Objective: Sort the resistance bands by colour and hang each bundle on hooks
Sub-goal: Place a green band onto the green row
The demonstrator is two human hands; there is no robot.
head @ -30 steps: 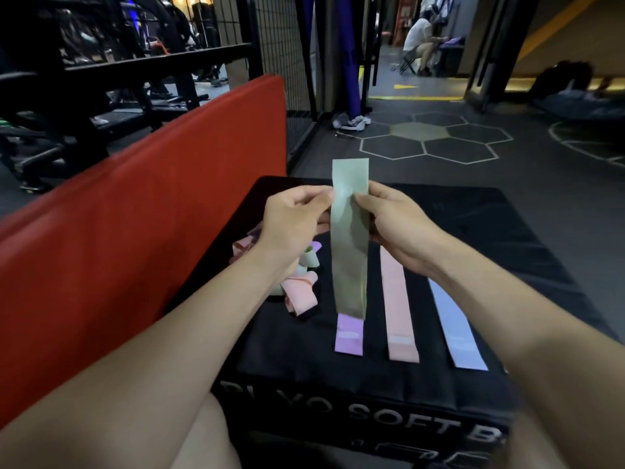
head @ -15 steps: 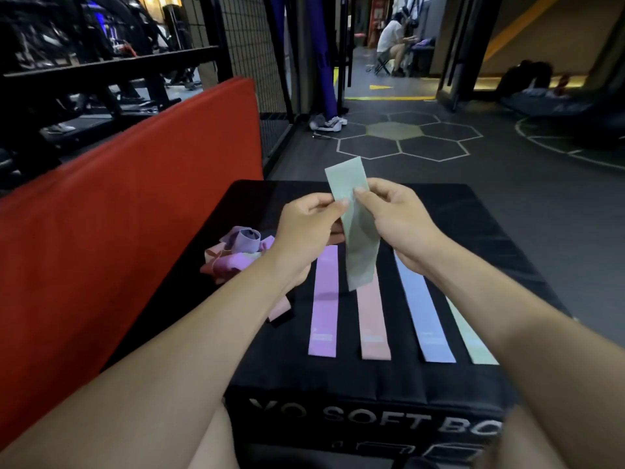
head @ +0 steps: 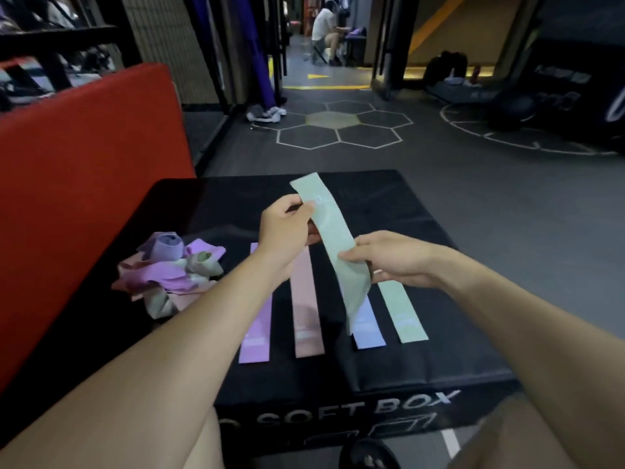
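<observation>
A pale green band (head: pixel 333 236) hangs slanted above the black soft box (head: pixel 422 363). My left hand (head: pixel 285 226) pinches its upper part and my right hand (head: pixel 389 258) pinches it lower down. On the box top lie flat bands side by side: a purple band (head: pixel 258 336), a pink band (head: pixel 306 309), a light blue band (head: pixel 368 330) and a second green band (head: pixel 402 313). A tangled heap of unsorted bands (head: pixel 172 269) sits at the box's left. No hooks are in view.
A red padded mat (head: pixel 77 184) stands along the left of the box. Grey gym floor with hexagon markings (head: pixel 338 128) stretches beyond. A black rack (head: pixel 61 45) is at the far left, and a person sits in the distance (head: pixel 326 32).
My right hand slid down the green band, from level with my left hand to well below it. The band now slants, its lower end over the blue band.
</observation>
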